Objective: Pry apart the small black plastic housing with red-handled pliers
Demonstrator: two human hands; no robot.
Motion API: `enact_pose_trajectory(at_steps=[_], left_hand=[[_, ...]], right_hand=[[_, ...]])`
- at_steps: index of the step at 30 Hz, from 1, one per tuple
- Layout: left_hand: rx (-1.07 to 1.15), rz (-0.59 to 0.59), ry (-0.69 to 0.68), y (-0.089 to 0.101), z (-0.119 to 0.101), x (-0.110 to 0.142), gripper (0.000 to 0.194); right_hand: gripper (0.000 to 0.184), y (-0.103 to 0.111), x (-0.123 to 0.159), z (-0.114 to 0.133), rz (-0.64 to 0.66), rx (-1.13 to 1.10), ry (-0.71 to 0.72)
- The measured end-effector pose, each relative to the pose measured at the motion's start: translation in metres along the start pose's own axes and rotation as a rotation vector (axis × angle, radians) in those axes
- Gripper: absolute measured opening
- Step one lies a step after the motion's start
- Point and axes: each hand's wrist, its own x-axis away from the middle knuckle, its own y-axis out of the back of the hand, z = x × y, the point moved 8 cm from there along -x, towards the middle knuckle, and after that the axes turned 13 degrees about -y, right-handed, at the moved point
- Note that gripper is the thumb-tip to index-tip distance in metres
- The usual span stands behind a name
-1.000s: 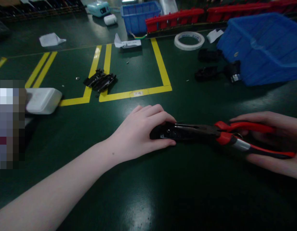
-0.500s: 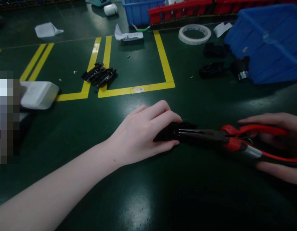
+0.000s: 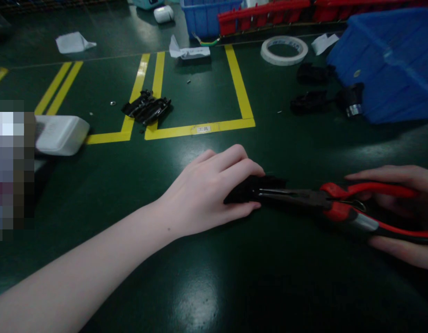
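My left hand (image 3: 214, 189) is closed around a dark plastic part (image 3: 239, 190) low over the green table, its thumb and fingers on either side. My right hand (image 3: 404, 208), cut off by the right edge, grips red-handled long-nose pliers (image 3: 335, 202). The narrow jaws point left and their tips reach the dark part at my left fingertips. Whether the tips pinch anything is too dark to tell. A small spring shows between the plier handles.
Black plastic pieces (image 3: 147, 107) lie across yellow tape at the upper left. A tape roll (image 3: 284, 50), more black parts (image 3: 311, 101) and a tilted blue bin (image 3: 390, 69) are at the upper right. A white object (image 3: 63, 135) sits at left beside a pixelated patch.
The whole view has shifted slightly, so the table items appear a little further right. Both hands, the dark part and the pliers keep nearly the same arrangement.
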Motion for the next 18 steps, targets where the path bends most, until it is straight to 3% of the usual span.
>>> enact_pose_trajectory(at_steps=[18], left_hand=[[0.038, 0.02, 0.018, -0.0025, 0.0018, -0.0002, 0.028]], right_hand=[[0.071, -0.0024, -0.0001, -0.0051, -0.02, 0.029, -0.037]])
